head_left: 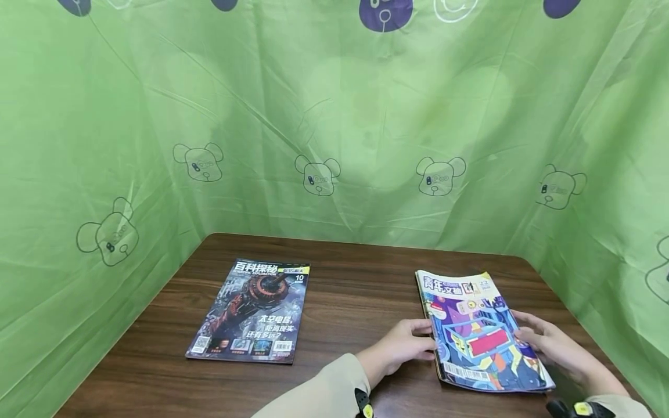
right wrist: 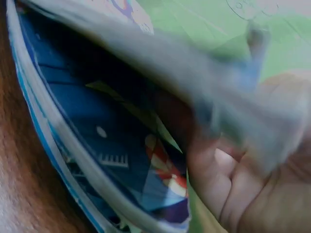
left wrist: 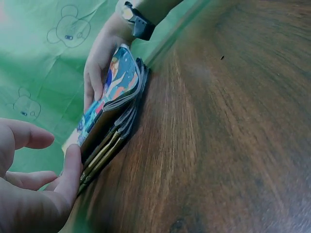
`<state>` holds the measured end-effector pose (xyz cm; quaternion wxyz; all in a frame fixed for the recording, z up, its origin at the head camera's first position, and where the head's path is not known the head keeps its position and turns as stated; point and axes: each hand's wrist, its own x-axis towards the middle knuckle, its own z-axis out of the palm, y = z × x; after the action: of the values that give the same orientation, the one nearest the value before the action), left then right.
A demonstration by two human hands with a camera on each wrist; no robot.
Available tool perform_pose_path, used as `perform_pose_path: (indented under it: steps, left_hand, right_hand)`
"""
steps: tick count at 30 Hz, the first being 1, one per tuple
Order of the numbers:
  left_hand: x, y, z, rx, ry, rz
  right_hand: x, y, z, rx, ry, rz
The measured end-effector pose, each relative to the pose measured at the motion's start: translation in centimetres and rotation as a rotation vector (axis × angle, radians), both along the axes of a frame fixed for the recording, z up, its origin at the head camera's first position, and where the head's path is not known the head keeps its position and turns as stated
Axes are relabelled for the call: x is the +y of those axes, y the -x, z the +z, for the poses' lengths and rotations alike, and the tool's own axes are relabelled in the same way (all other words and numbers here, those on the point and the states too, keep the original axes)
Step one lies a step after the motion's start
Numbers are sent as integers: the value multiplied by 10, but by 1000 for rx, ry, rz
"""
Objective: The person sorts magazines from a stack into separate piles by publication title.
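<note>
A stack of magazines (head_left: 475, 334) lies at the right of the table, a purple and blue illustrated cover on top. My left hand (head_left: 405, 347) is at its left edge; in the left wrist view the fingers (left wrist: 72, 170) touch the stacked edges without curling round them. On the opposite side, my right hand (head_left: 556, 345) grips the right edge of the top magazine. In the right wrist view that upper magazine (right wrist: 184, 63) is blurred and raised from the one below (right wrist: 107, 145), with fingers of the right hand (right wrist: 243, 194) in the gap.
Another magazine (head_left: 253, 313), dark with a red and black machine on its cover, lies flat at the table's left. The brown wooden table (head_left: 355, 278) meets a green bear-print curtain (head_left: 366, 116) at the back and sides.
</note>
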<state>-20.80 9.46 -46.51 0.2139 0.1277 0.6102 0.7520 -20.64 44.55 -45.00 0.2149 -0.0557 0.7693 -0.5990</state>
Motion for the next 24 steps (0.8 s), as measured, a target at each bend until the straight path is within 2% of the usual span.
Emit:
perform_pose_path:
  steps: [3,6,8,16,24]
  left_hand:
    - [0,-1,0,8,7,6]
    - [-1,-2,3,21,19,1]
    - [-1,-3,4,31,32,-6]
    - [0,-6,9,85,107,-41]
    - [-2,-3,8,84,92,-39]
  right_hand:
    - [-7,-1,3,47,-177,-111]
    - [-12,-1,6,64,-270,-204]
    - [-13,-2,7,74,-307,-231]
    - [-14,-2,7,104,-391,-246]
    - [-16,0,7,119,-451,-247]
